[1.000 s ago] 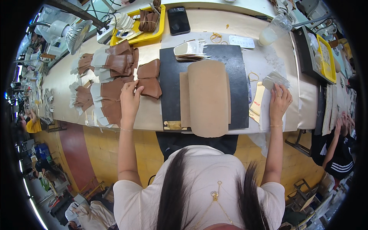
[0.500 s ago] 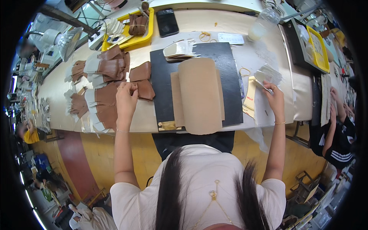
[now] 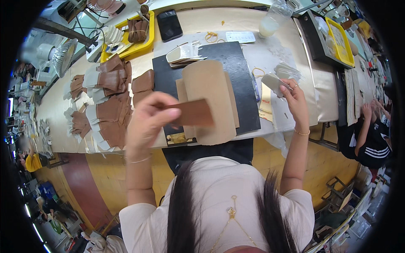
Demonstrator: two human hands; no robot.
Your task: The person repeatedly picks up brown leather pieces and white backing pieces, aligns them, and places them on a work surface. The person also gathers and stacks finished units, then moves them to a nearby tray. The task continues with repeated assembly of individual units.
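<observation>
My left hand (image 3: 152,118) pinches a flat brown leather piece (image 3: 195,113) by its edge, slightly blurred, over the left side of a curved tan board (image 3: 207,71). That board rests on a black mat (image 3: 244,84). To the right, my right hand (image 3: 295,96) grips a pale grey rounded piece (image 3: 273,83) between thumb and fingers. Beside it lies a fanned stack of similar pale pieces (image 3: 289,71). Left of the mat are overlapping brown leather pieces (image 3: 114,110) with pale ends, and a small brown pile (image 3: 142,81).
More pale pieces (image 3: 184,53) lie at the mat's far edge. Behind are a yellow tray (image 3: 151,36), a phone (image 3: 169,25) and a plastic bottle (image 3: 272,23). A black box with a yellow tray (image 3: 341,46) stands at right, near another person's arms (image 3: 363,122).
My left hand has lifted a brown leather piece from the small pile and carried it right, over the tan board. My right hand has raised a pale piece off its stack.
</observation>
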